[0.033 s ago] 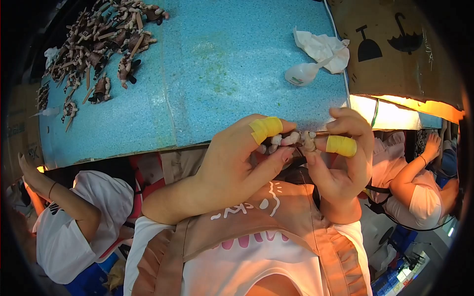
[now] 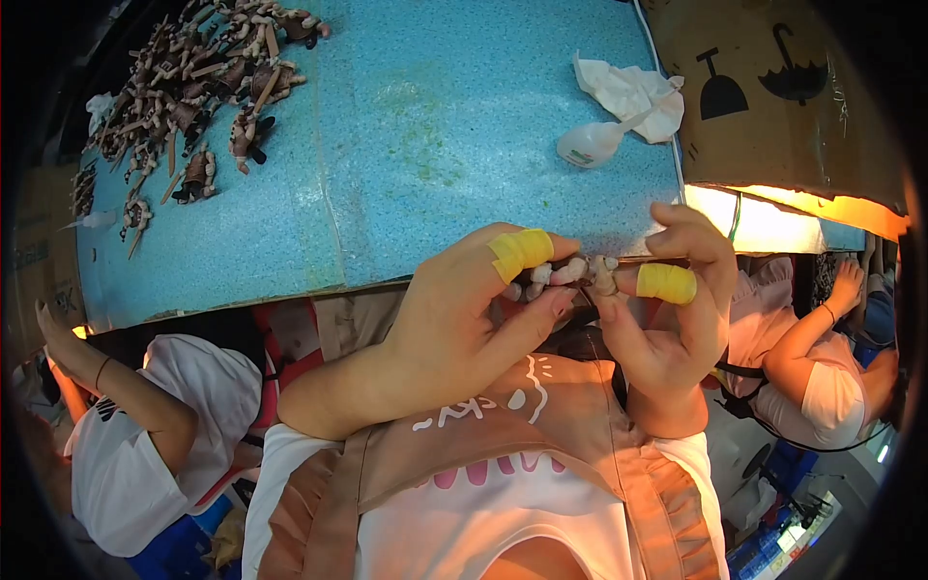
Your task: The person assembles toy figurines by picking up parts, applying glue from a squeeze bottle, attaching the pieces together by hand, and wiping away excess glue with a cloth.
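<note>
Just off the table's front edge, my left hand [image 2: 464, 319] is closed in a pinch on a small toy figure [image 2: 568, 273] with pale limbs. Yellow tape wraps its index finger. Close against it, my right hand [image 2: 677, 309] pinches a small pale piece [image 2: 605, 275] of the same figure between thumb and a yellow-taped index finger; the other fingers are curled above. The two parts meet or nearly touch between my fingertips. Whether they are joined I cannot tell, since my fingers hide much of the figure.
A pile of similar figures [image 2: 193, 97] lies on the blue table [image 2: 435, 193] at the far left. At the back right, a white squeeze bottle [image 2: 592, 145] with a thin nozzle touches crumpled tissue [image 2: 623, 92]. A cardboard box [image 2: 773, 106] stands beyond. People sit at both sides.
The upper fingers of my right hand have shifted up very slightly. Both hands keep their pinch, and all else looks the same.
</note>
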Available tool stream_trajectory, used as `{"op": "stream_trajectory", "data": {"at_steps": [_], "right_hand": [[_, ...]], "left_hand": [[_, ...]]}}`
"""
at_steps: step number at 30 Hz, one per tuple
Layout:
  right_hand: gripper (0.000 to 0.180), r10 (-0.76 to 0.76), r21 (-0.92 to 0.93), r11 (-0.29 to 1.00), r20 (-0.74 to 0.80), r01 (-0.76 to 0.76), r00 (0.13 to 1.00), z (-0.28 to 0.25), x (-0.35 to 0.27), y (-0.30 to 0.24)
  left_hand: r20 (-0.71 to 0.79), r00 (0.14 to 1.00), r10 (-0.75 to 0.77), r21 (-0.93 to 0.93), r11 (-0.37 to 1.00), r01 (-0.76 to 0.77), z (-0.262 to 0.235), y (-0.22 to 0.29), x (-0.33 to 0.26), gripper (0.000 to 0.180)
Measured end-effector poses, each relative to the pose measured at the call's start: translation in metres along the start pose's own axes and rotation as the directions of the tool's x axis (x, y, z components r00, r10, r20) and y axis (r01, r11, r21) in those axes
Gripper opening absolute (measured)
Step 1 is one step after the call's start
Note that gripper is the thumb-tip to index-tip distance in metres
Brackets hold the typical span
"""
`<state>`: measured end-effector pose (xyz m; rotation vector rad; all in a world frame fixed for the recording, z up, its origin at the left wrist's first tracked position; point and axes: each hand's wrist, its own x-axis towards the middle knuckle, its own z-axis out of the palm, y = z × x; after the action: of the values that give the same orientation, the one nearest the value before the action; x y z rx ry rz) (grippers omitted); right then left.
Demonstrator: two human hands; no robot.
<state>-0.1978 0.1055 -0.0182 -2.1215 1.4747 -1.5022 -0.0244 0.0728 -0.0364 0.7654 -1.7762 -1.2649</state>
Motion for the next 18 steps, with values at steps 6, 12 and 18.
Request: {"op": "stream_trajectory", "data": {"at_steps": [6, 12, 18], "right_hand": [[0.024, -0.129, -0.182, 0.971, 0.149, 0.156, 0.98, -0.006, -0.001, -0.001], [0.022, -0.322, -0.331, 0.881, 0.099, 0.337, 0.941, -0.001, -0.007, 0.001], [0.021, 0.11, 0.181, 0.975, 0.12, -0.131, 0.987, 0.003, -0.006, -0.001]], "left_hand": [[0.056, 0.997, -0.052, -0.021, 0.998, 0.053, -0.002, 0.0, -0.002, 0.027], [0.207, 0.976, -0.073, -0.275, 0.953, 0.13, -0.014, 0.004, 0.003, 0.032], [0.144, 0.989, 0.031, -0.179, 0.984, -0.005, -0.013, -0.004, 0.001, 0.032]]}}
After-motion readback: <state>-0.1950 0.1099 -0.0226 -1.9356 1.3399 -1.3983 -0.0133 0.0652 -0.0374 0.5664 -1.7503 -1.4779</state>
